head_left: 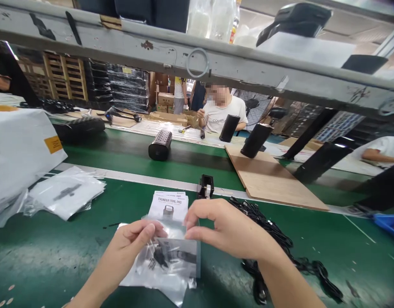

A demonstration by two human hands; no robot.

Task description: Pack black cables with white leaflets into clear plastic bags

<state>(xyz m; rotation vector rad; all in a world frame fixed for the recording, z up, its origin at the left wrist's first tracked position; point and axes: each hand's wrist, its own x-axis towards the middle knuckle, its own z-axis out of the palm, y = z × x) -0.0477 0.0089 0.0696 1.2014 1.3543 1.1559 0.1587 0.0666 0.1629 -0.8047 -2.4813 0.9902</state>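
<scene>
My left hand [132,248] and my right hand [225,229] both pinch the top edge of a clear plastic bag [171,256] above the green table [55,256]. Inside the bag lie small black parts, a cable or plug I cannot name. Under it rests a white leaflet [168,204] printed "THUNDER TRAIL PRO", partly covered by the bag. More clear bags lie flat beneath my hands. A heap of black cables [274,239] runs under my right wrist.
A tape dispenser [205,187] stands behind the leaflet. Bagged parts [67,194] and a large white bag [20,149] lie left. A black cylinder [160,145] rides the green belt, a wooden board [267,177] lies right. A seated person [221,111] works opposite. A metal rail [197,64] crosses overhead.
</scene>
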